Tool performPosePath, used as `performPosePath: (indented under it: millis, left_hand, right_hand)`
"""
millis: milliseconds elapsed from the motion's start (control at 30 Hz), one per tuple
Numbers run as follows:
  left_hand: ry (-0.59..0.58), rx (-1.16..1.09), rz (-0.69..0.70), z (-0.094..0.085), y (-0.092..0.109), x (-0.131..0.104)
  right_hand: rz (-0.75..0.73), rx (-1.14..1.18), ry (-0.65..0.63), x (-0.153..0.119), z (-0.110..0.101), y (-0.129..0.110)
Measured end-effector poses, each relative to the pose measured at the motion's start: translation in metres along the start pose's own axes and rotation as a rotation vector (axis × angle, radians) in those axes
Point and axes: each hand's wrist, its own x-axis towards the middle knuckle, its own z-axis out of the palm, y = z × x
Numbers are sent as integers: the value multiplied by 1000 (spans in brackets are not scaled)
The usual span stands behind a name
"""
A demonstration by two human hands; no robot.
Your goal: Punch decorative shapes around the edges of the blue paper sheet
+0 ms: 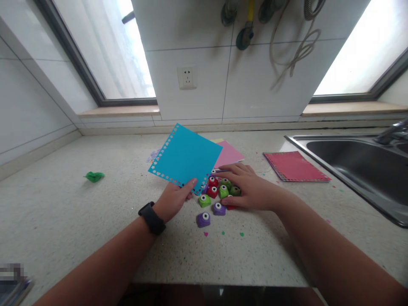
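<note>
A blue sheet of paper (188,155) with small punched shapes along its edges is pinched at its lower corner by my left hand (177,197), thumb on top. Several small craft punches lie bunched on the counter right of it: red (212,191), green (204,200) and purple (203,219). My right hand (247,187) rests over the right side of this group, fingers spread, its fingertips among the punches. The sheet covers part of the bunch, and whatever lies under my right palm is hidden.
Behind the blue sheet lie pink paper (229,154) and pale scraps (153,155). A red paper stack (298,166) sits beside the metal sink (350,170) at right. A green leaf-like piece (94,176) lies left; punched bits dot the counter (197,259).
</note>
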Motion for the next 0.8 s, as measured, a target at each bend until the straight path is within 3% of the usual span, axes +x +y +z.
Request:
performPosePath:
  millis: [133,333,633,800]
  left_hand:
    - [-15,-6,1,0,1,0]
    - [-18,21,19,0,3,-2]
    - [-8,23,-19,0,5,-3]
    - [-22,36,9,0,7,-3]
  right_hand:
    - [7,-8,-72,3,8,-1]
    - [29,-24,-49,6,14,-3]
    - [12,76,7,6,-2,-8]
    - [40,19,2,5,2,-4]
